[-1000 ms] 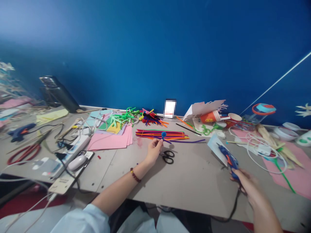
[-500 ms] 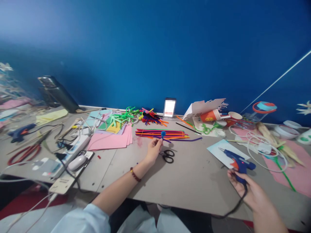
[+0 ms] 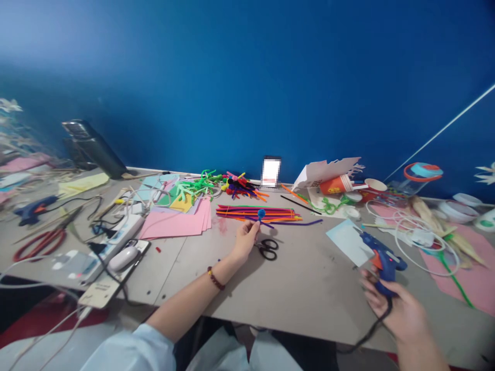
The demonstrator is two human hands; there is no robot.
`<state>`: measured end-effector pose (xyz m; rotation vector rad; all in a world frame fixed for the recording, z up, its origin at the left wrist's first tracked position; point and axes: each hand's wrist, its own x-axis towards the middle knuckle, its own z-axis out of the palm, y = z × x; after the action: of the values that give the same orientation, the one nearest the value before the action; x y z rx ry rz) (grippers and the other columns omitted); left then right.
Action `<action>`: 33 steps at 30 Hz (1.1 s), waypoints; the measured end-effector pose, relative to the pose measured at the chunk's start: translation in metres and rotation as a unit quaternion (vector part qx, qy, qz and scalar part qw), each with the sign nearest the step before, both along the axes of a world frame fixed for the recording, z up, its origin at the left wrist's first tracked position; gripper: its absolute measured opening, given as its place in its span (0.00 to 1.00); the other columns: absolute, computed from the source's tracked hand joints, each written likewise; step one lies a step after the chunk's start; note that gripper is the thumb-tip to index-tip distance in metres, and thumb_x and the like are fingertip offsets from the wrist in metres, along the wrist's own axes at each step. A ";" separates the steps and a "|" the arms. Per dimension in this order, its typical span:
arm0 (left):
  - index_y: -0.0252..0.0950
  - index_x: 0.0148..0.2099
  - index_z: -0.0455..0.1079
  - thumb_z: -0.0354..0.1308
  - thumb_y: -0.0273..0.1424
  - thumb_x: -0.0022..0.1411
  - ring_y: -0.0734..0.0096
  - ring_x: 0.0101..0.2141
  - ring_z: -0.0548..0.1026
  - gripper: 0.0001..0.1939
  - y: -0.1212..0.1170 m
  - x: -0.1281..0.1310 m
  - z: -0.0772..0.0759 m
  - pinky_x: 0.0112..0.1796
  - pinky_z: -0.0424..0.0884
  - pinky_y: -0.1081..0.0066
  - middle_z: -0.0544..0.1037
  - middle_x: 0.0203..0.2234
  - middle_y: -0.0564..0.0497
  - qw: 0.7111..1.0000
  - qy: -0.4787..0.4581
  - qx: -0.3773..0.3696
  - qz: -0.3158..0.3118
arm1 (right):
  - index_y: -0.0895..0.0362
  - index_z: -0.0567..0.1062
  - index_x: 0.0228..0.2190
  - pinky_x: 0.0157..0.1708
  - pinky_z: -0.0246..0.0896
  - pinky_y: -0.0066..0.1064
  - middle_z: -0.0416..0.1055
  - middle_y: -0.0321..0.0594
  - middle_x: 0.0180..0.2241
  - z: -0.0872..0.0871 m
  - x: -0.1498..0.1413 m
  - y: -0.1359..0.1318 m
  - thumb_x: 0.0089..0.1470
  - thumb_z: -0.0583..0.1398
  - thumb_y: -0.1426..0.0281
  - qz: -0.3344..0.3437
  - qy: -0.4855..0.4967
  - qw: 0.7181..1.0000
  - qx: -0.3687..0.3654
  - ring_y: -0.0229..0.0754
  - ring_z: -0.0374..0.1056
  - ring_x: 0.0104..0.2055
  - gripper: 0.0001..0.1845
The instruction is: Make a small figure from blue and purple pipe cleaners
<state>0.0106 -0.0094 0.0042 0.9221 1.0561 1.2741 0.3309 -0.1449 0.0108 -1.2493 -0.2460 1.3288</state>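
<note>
My left hand [image 3: 245, 241] rests on the grey table [image 3: 305, 288] and pinches a purple pipe cleaner topped with a small blue pom-pom [image 3: 261, 213]. Black scissors [image 3: 267, 249] lie just to its right. A flat bundle of coloured pipe cleaners [image 3: 257, 213] lies just behind the pom-pom. My right hand [image 3: 392, 306] grips the handle of a blue hot glue gun [image 3: 381, 257] near the table's front right. The gun's nozzle points left over a pale blue card [image 3: 346, 241]. Its black cord [image 3: 367, 335] hangs down off the table edge.
Pink and coloured paper sheets [image 3: 180, 221] lie at centre left beside a power strip [image 3: 116, 237] and cables. Red scissors [image 3: 36, 245] and a second glue gun [image 3: 31, 208] lie far left. Paper cups [image 3: 336, 185], white cord loops [image 3: 413, 232] and pink paper [image 3: 464, 278] crowd the right.
My right hand has turned the glue gun from nozzle-up to lying level and shifted it slightly right over the pale blue card. The left hand has stayed in place with the pom-pom stem.
</note>
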 end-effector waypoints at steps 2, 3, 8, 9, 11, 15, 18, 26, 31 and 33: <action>0.35 0.25 0.62 0.61 0.46 0.49 0.84 0.14 0.55 0.20 0.000 0.001 -0.001 0.16 0.50 0.78 0.63 0.15 0.59 1.000 -0.002 0.008 -0.005 | 0.52 0.71 0.29 0.10 0.57 0.21 0.67 0.35 0.22 0.002 -0.006 -0.002 0.34 0.61 0.72 0.042 0.022 0.998 0.046 0.32 0.58 0.17 0.13; 0.35 0.25 0.62 0.60 0.47 0.49 0.84 0.14 0.55 0.20 0.000 0.001 -0.002 0.16 0.50 0.78 0.63 0.15 0.59 1.000 -0.004 0.012 -0.009 | 0.52 0.70 0.28 0.09 0.54 0.20 0.63 0.33 0.20 0.004 -0.011 -0.002 0.34 0.62 0.71 0.066 0.033 0.995 0.069 0.31 0.54 0.15 0.12; 0.36 0.25 0.59 0.59 0.49 0.51 0.84 0.13 0.54 0.22 -0.001 0.002 -0.002 0.16 0.49 0.78 0.59 0.13 0.60 0.999 -0.011 0.016 -0.037 | 0.52 0.71 0.28 0.09 0.43 0.20 0.50 0.27 0.16 0.017 -0.046 0.009 0.40 0.62 0.65 0.090 0.032 0.986 0.133 0.28 0.38 0.12 0.09; 0.36 0.25 0.59 0.59 0.49 0.51 0.84 0.13 0.54 0.22 -0.001 0.002 -0.002 0.16 0.49 0.78 0.59 0.13 0.60 0.999 -0.014 0.018 -0.042 | 0.52 0.72 0.29 0.09 0.42 0.20 0.49 0.27 0.15 0.019 -0.052 0.012 0.43 0.61 0.61 0.086 0.036 0.986 0.141 0.29 0.38 0.13 0.10; 0.36 0.25 0.59 0.59 0.49 0.50 0.84 0.13 0.53 0.22 -0.002 0.002 -0.001 0.15 0.49 0.78 0.59 0.13 0.60 0.998 -0.017 0.020 -0.048 | 0.52 0.72 0.33 0.09 0.42 0.21 0.47 0.27 0.13 0.021 -0.062 0.019 0.48 0.57 0.52 0.072 0.040 0.985 0.150 0.31 0.39 0.13 0.18; 0.36 0.25 0.59 0.60 0.49 0.49 0.85 0.13 0.55 0.22 -0.002 0.002 0.000 0.15 0.49 0.79 0.60 0.13 0.60 0.999 -0.017 0.015 -0.049 | 0.52 0.72 0.33 0.11 0.45 0.21 0.50 0.28 0.13 0.020 -0.073 0.027 0.50 0.57 0.52 0.077 0.015 0.983 0.166 0.32 0.45 0.14 0.17; 0.35 0.25 0.59 0.61 0.49 0.49 0.85 0.13 0.55 0.22 -0.002 0.002 -0.001 0.15 0.49 0.79 0.60 0.13 0.60 0.998 -0.018 0.009 -0.053 | 0.52 0.70 0.32 0.10 0.45 0.22 0.59 0.30 0.18 0.016 -0.074 0.027 0.45 0.63 0.57 0.091 0.000 0.982 0.168 0.30 0.50 0.14 0.15; 0.35 0.24 0.61 0.63 0.44 0.50 0.85 0.15 0.55 0.20 -0.002 0.004 -0.006 0.18 0.49 0.78 0.61 0.14 0.59 0.998 -0.023 0.021 -0.054 | 0.52 0.69 0.34 0.09 0.45 0.21 0.67 0.32 0.16 0.021 -0.082 0.033 0.40 0.66 0.54 0.092 -0.040 0.977 0.190 0.32 0.58 0.11 0.22; 0.35 0.23 0.63 0.62 0.43 0.52 0.83 0.16 0.56 0.19 -0.003 0.003 -0.007 0.19 0.50 0.77 0.62 0.15 0.57 0.998 0.007 0.032 -0.055 | 0.54 0.69 0.31 0.09 0.44 0.22 0.68 0.34 0.16 0.037 -0.107 0.043 0.46 0.61 0.52 0.118 -0.068 0.967 0.215 0.32 0.56 0.10 0.19; 0.34 0.23 0.63 0.61 0.43 0.53 0.83 0.16 0.56 0.19 -0.004 0.002 -0.006 0.19 0.51 0.76 0.62 0.15 0.57 0.998 0.015 0.039 -0.055 | 0.55 0.69 0.30 0.09 0.46 0.23 0.69 0.34 0.16 0.035 -0.120 0.048 0.45 0.62 0.54 0.129 -0.107 0.961 0.220 0.32 0.57 0.11 0.18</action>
<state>0.0130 -0.0137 -0.0015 1.0484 0.9702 1.2203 0.2109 -0.0968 0.0455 -0.9985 -0.8368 1.2652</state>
